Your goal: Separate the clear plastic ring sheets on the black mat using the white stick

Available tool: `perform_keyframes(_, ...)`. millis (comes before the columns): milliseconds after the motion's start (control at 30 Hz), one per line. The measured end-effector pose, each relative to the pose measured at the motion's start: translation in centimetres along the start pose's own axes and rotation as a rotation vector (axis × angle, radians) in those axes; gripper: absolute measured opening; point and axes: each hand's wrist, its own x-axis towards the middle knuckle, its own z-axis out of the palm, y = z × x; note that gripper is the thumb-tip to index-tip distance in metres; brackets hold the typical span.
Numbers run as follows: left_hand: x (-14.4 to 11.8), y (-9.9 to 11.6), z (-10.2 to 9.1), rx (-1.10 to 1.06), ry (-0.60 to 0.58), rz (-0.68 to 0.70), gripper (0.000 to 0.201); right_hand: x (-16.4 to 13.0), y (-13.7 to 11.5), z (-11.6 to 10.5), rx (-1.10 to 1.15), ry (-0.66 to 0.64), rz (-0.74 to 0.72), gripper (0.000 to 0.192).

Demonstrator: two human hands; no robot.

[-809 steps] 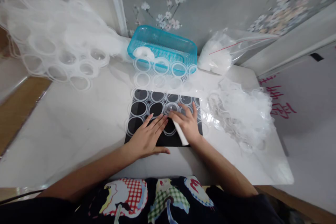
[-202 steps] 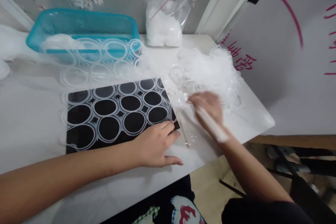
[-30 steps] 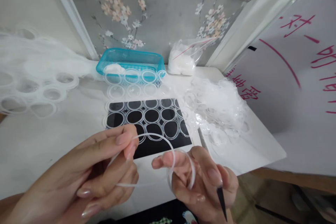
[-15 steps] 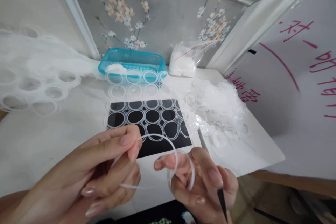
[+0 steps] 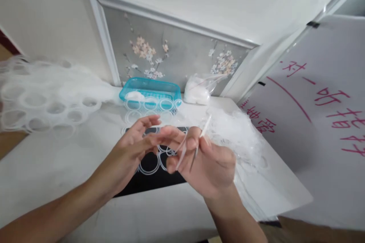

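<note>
1. Right hand (image 5: 209, 169) fingers clenched on a thin clear ring (image 5: 181, 150) and a slim tool (image 5: 199, 142), raised above the table (image 5: 51, 159).
2. Left hand (image 5: 134, 148) fingers spread loose, tips touching the ring.
3. Below: black mat (image 5: 148, 176) under a ring sheet (image 5: 148, 165).
4. Right: scrap pile (image 5: 242, 136).
5. Behind: blue basket (image 5: 151, 89), bag (image 5: 199, 89).

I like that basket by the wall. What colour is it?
The basket is see-through turquoise blue, seen in the head view.
</note>
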Motion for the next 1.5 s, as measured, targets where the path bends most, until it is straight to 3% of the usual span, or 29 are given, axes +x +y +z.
perform_keyframes(133, -1.8, 0.8, -0.3, 0.211, 0.222, 0.495, 0.011, 1.6, 0.5, 1.9, 0.075, -0.097, -0.034, 0.012)
perform_keyframes(233, -3.0, 1.0, -0.1, 0.508, 0.407, 0.847, 0.019, 1.7, 1.0, 2.5, 0.1, -0.112, -0.053, 0.011)
perform_keyframes(300, -3.4, 0.9, 0.3, 0.726, 0.415, 0.909, 0.027, 1.7, 1.1, 2.4, 0.102, -0.102, -0.055, 0.013)
perform_keyframes(433, -3.0, 0.7, 1.3, 0.903, 0.265, 0.7, 0.026, 1.8, 0.8, 1.7, 0.105, -0.045, -0.044, 0.016)
perform_keyframes(600, -1.9, 1.3, 1.1, 0.786, 0.103, 0.56, 0.013, 1.7, 0.4, 1.2, 0.153, -0.059, 0.001, 0.011)
perform_keyframes(733, -1.2, 2.0, 0.5, 0.733, 0.057, 0.467, 0.003, 1.8, -0.3, 0.6, 0.14, -0.033, -0.017, 0.012)
perform_keyframes(933, -0.8, 2.9, -0.7, 0.436, 0.047, 0.279, 0.02, 1.8, -2.1, -0.5, 0.226, 0.004, -0.001, 0.015)
perform_keyframes(1067, -1.1, 2.8, -1.8, 0.228, -0.076, 0.148, 0.024, 1.5, -2.7, -0.5, 0.307, -0.031, 0.051, 0.014)
perform_keyframes(1200, -1.3, 2.9, -2.7, 0.123, -0.183, 0.105, 0.018, 1.1, -3.0, -0.3, 0.377, -0.06, 0.141, 0.011)
perform_keyframes(1367, -1.5, 3.1, -3.6, 0.094, -0.112, 0.079, 0.022, 0.8, -3.2, -0.1, 0.32, 0.04, 0.177, 0.006)
perform_keyframes(1500, -1.7, 2.7, -4.7, -0.046, 0.019, 0.09, 0.025, 0.2, -3.3, 0.1, 0.309, 0.007, 0.154, 0.008)
